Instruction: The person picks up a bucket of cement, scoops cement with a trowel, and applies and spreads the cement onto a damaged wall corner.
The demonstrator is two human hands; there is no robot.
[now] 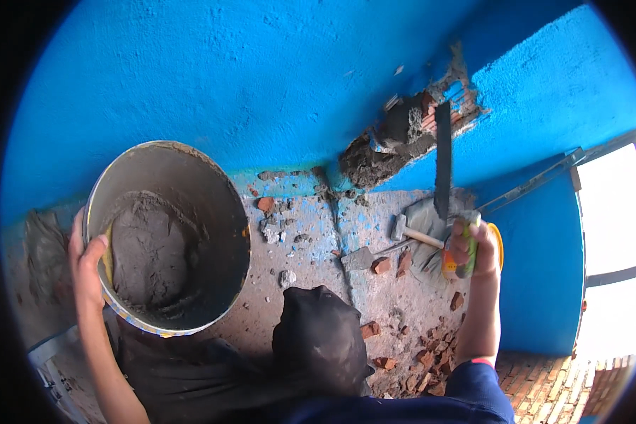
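Note:
My left hand [90, 268] grips the rim of a large metal bucket [225, 247] with grey mortar [148, 251] inside; a patch of yellow shows at my thumb. Held upright in my right hand [477, 247] is a green-handled tool with a long, narrow dark blade [443, 162], its fingers wrapped round the handle. Behind the blade, a broken opening in the blue wall [385, 155] shows grey mortar and red brick. Beside my right hand are a hammer [420, 237] with a wooden handle and an orange-yellow container [498, 247]; a small trowel [357, 260] lies on the floor.
Broken brick pieces [424, 360] and grey rubble are scattered over the floor [254, 318]. My dark-clad knee [318, 332] is low in the centre. A bright opening [608, 219] stands at the right, with brick [544, 381] below it. A metal frame [53, 367] is at lower left.

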